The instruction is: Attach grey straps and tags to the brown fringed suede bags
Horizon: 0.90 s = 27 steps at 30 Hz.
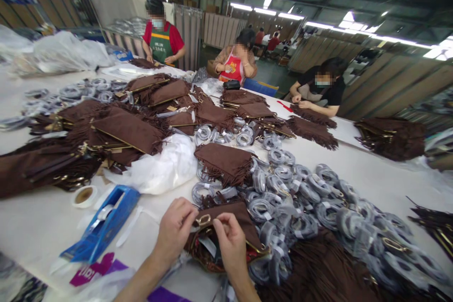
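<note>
A brown fringed bag [240, 217] lies before me, its gold zipper unfastened and a patterned lining with a white slip showing inside. On its upper edge rests a gold metal ring clasp [204, 220]. My left hand [176, 227] is closed just left of the clasp, fingertips pinched; whatever they hold is too small to make out. On the clasp's other side, my right hand [230, 238] is closed too, with the thumb pressed towards the curled fingers over the bag's opening. What lies between them is hidden.
Many coiled straps in clear plastic [283, 188] crowd the right side. Brown fringed bags [130, 127] are piled left and ahead. A blue tape dispenser [106, 222], a tape roll [84, 196] and white plastic wrap [166, 165] lie at left. Three people work across the table.
</note>
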Each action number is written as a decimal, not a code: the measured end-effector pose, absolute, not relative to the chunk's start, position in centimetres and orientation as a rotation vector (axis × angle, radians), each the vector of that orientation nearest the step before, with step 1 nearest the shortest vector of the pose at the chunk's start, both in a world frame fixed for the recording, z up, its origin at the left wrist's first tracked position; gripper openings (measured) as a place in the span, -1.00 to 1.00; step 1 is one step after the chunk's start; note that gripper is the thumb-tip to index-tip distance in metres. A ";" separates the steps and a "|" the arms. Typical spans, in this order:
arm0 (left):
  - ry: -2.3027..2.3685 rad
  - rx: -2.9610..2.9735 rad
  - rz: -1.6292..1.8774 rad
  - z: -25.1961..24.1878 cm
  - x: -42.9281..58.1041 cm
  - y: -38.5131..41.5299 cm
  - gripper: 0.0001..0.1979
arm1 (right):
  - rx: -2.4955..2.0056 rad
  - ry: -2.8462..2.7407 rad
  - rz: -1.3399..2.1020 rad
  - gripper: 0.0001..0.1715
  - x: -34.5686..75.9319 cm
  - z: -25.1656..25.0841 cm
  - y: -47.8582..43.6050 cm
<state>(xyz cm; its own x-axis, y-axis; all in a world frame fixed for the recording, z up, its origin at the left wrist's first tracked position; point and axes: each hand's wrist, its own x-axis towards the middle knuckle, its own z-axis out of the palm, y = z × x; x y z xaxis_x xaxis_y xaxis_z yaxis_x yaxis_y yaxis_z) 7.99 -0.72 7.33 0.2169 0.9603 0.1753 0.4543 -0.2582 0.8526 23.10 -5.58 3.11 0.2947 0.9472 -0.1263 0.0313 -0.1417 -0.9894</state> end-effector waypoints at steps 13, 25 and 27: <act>1.143 1.020 1.014 9.4 10.5 1.1 -0.75 | -1.301 -0.868 0.867 -0.90 23.9 4.7 -5.0; 1.063 1.624 1.037 10.2 12.0 1.6 -0.79 | -1.177 -1.396 0.742 -0.84 24.5 6.5 -1.1; 1.047 1.628 1.043 9.8 12.3 2.4 -0.80 | -1.164 -1.374 0.800 -0.85 25.0 6.5 -0.3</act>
